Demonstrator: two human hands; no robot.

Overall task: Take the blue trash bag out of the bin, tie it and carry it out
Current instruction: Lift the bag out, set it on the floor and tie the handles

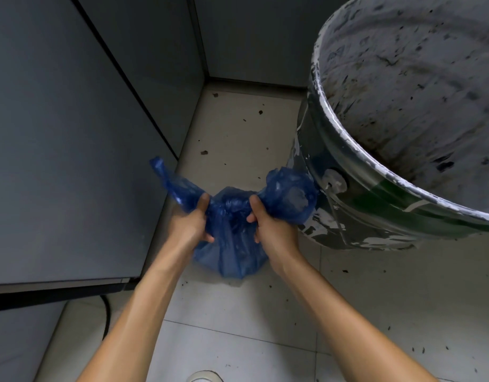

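Head view shows one blue trash bag (232,244), one bin (375,194) and two bare hands. The bag is outside the bin, low over the tiled floor (238,312), just left of the bin's outer wall; I cannot tell if its bottom touches the tiles. The plastic is thin, half transparent and full of wrinkles, and the body of the bag is small and looks lightly filled. The top of the bag is gathered into two loose ends: one thin, twisted end (169,180) points up and to the left, and one wider, puffy end (290,194) goes to the right and reaches the bin's side. The left hand (191,224) is closed around the base of the left end, the thumb on top. The right hand (268,224) is closed around the base of the right end in the same way. Between both hands the plastic is bunched together, but whether a knot is there I cannot tell. The bin is round, stained with white paint outside and dirty grey inside, with no liner. A grey cabinet (72,133) stands at the left.
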